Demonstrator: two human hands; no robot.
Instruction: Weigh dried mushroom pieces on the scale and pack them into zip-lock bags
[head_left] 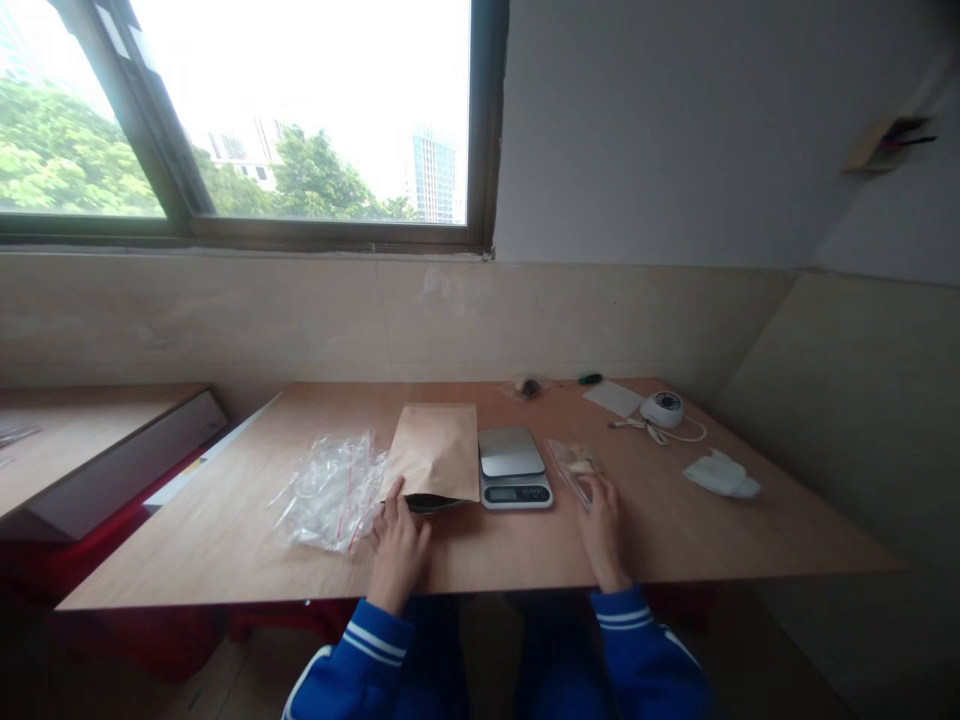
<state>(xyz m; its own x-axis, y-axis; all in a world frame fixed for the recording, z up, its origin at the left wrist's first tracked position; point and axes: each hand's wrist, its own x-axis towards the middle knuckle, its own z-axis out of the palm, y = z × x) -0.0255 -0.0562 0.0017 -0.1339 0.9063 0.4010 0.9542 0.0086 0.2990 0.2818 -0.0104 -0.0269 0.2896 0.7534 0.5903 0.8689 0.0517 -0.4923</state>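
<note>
clear plastic bags [330,490] lie crumpled at the left of the table [225,530]. left hand [397,545] rests flat, grip apart, touching the near edge of a brown paper bag [437,450]. just right sits a digital scale [512,466]. right hand [602,525], fingers loose, touches a small zip bag [574,465]. far right lie a white cloth [721,474] and a round white device [662,408].

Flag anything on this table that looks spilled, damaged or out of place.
Nothing stands out. The paper bag, scale and plastic bags lie flat on the table, nothing spilled; the white cloth is merely crumpled.
</note>
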